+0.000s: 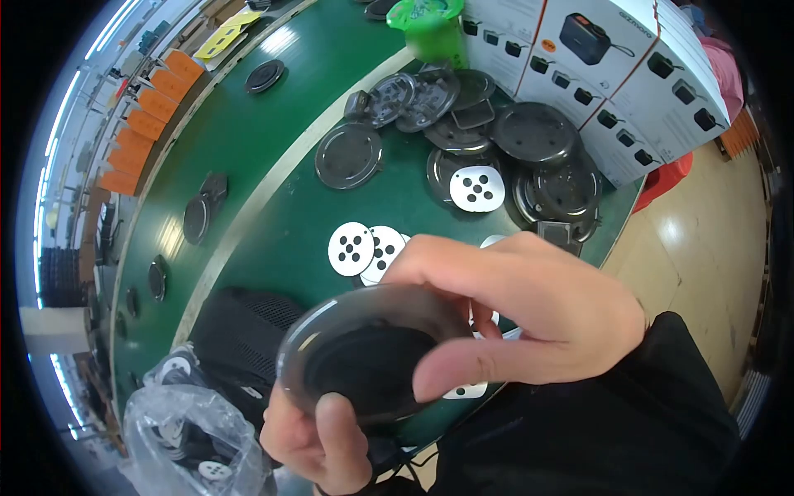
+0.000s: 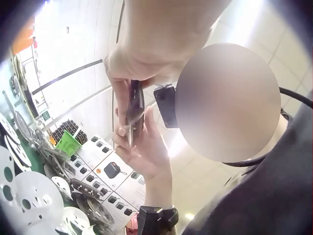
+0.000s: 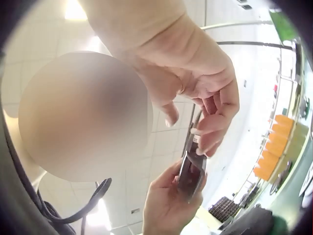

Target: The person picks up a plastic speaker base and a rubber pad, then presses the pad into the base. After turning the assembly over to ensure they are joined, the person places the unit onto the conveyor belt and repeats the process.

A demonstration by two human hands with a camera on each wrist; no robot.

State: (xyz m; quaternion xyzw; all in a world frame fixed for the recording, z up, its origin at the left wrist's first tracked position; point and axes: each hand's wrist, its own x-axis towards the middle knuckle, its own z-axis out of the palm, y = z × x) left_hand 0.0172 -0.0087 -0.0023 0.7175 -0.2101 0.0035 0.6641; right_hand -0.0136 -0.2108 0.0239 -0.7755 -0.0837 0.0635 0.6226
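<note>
Both hands hold a round smoky translucent cover (image 1: 372,355), with a dark disc-shaped middle, up close to the head camera. My left hand (image 1: 318,442) grips its near lower edge, the thumb lying against the rim. From the right, my right hand (image 1: 538,310) has its bent fingers at the far edge. Its thumb overlaps the cover in the head view but stands apart from it in the right wrist view, where the cover (image 3: 191,171) appears edge-on. White discs with dark holes (image 1: 351,249) lie on the green table just beyond, partly hidden by the right hand.
Several smoky covers (image 1: 349,155) are piled on the green table (image 1: 273,215), one topped by a white disc (image 1: 477,188). Behind stand printed white boxes (image 1: 571,74) and a green container (image 1: 434,37). A clear plastic bag (image 1: 194,422) holding parts sits at lower left beside black mesh (image 1: 240,331).
</note>
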